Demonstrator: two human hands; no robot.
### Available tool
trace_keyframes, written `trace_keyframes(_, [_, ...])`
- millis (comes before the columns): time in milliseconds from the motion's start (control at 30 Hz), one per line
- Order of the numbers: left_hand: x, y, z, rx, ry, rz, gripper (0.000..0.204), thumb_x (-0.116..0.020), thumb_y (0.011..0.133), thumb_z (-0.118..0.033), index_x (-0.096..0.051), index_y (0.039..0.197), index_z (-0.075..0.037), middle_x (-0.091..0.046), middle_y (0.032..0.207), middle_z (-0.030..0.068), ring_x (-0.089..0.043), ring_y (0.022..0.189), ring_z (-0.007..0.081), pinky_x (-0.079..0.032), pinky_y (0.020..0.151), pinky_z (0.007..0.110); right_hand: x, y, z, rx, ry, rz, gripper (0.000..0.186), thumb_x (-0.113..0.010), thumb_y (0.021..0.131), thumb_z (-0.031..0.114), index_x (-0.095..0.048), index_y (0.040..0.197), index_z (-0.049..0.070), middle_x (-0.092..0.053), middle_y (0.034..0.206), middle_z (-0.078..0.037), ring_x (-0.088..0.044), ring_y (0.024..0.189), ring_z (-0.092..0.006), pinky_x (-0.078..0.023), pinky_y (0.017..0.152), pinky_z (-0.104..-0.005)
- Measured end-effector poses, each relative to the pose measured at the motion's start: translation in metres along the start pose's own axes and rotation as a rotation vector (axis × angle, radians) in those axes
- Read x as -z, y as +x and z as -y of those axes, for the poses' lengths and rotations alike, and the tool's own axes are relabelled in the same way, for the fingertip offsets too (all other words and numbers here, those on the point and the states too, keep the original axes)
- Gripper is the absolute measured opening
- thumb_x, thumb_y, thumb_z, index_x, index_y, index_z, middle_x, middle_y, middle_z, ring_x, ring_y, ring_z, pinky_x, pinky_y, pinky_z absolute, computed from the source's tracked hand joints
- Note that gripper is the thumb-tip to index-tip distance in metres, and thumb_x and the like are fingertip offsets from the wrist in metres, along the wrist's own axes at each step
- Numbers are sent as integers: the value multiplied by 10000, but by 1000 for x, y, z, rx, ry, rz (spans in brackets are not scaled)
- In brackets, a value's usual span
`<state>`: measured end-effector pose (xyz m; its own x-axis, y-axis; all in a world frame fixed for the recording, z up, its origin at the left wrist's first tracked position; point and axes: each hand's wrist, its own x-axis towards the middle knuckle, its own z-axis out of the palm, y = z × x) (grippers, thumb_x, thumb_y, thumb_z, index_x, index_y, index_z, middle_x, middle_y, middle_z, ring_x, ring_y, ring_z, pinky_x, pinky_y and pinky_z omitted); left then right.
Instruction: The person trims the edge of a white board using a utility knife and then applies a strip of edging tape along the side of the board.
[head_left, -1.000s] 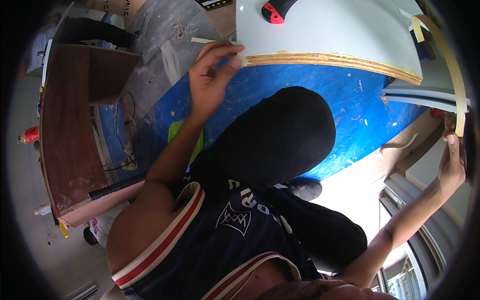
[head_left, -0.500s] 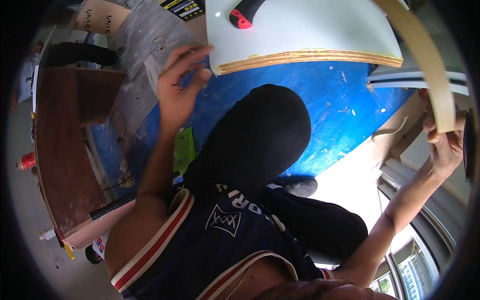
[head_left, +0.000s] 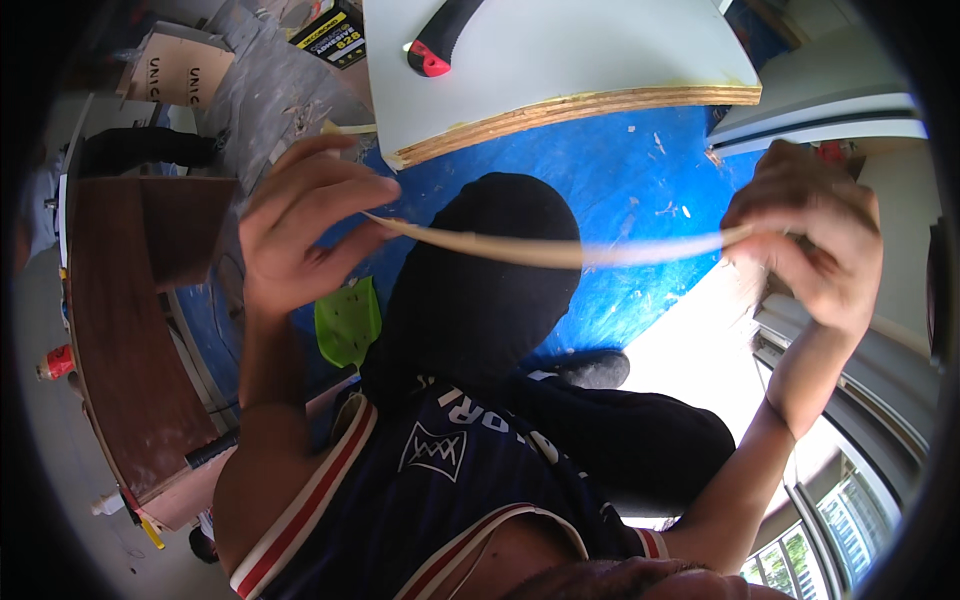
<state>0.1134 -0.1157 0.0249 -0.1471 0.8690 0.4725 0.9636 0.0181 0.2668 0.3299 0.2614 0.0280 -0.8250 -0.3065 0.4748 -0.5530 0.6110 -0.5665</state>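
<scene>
A thin, pale wood-coloured edging strip point(head_left: 530, 252) stretches across in front of my knee, sagging slightly and a little blurred. My left hand point(head_left: 295, 225) pinches it at the left between thumb and fingers. At the other side, my right hand point(head_left: 815, 235) grips it with curled fingers, smeared a bit by motion. Beyond both hands lies a white-topped board point(head_left: 570, 50) with a curved, layered plywood edge point(head_left: 590, 104) facing me. Yellowish smears show along that edge. A folding-type saw with a black and red handle point(head_left: 432, 58) rests on the board's top.
Blue sheeting point(head_left: 640, 180) covers the floor under the board. A green scoop-like thing point(head_left: 348, 322) lies below my left hand. To the left stands a dark brown wooden unit point(head_left: 130, 330); a black-and-yellow box point(head_left: 335, 40) and a cardboard box point(head_left: 180, 65) sit farther back.
My right hand has come down from the far right toward the middle with the strip. The free left hand has taken hold of the strip, which now runs crosswise between both hands.
</scene>
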Motion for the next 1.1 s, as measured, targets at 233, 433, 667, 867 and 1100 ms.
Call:
trace_keyframes(233, [-25, -30, -1, 136, 144, -108, 428, -927, 788, 5, -830, 1202, -39, -770, 1022, 101, -764, 832, 227, -618, 723, 341, -17, -26, -64, -252, 71, -202, 287, -844, 897, 45, -829, 1182, 19, -822, 1083, -116, -767, 912, -211, -582, 815, -367])
trace_keyframes(433, [-54, -39, 7, 140, 176, -139, 446, -928, 791, -8, -826, 1224, -44, -767, 1043, 100, -754, 875, 247, -613, 748, 360, -37, -28, -87, -307, 101, -220, 361, -837, 904, 41, -831, 1265, 46, -723, 1090, -71, -687, 935, -172, -568, 795, -324])
trace_keyframes(667, [-48, -50, 22, 103, 347, -115, 480, -930, 780, 1, -812, 1245, -16, -773, 1022, 128, -756, 890, 271, -617, 759, 371, -36, -40, -91, -263, -307, -319, 409, -823, 916, 48, -806, 1324, 49, -714, 1056, -68, -703, 915, -181, -580, 821, -336])
trace_keyframes(867, [-67, -55, 35, 99, 245, -286, 394, -931, 781, 13, -820, 1158, -6, -786, 1057, 146, -767, 911, 300, -627, 770, 393, -38, -52, -97, -304, -316, -436, 340, -852, 896, 62, -820, 1233, 30, -754, 988, -65, -681, 837, -168, -588, 794, -314])
trace_keyframes(1100, [-66, -34, 22, 27, 435, -225, 324, -906, 833, 43, -823, 1142, -7, -792, 1098, 134, -754, 907, 294, -623, 748, 383, -28, -70, -114, -266, -370, -553, 264, -882, 879, 152, -869, 1139, 102, -810, 1188, -53, -752, 858, -158, -658, 822, -331])
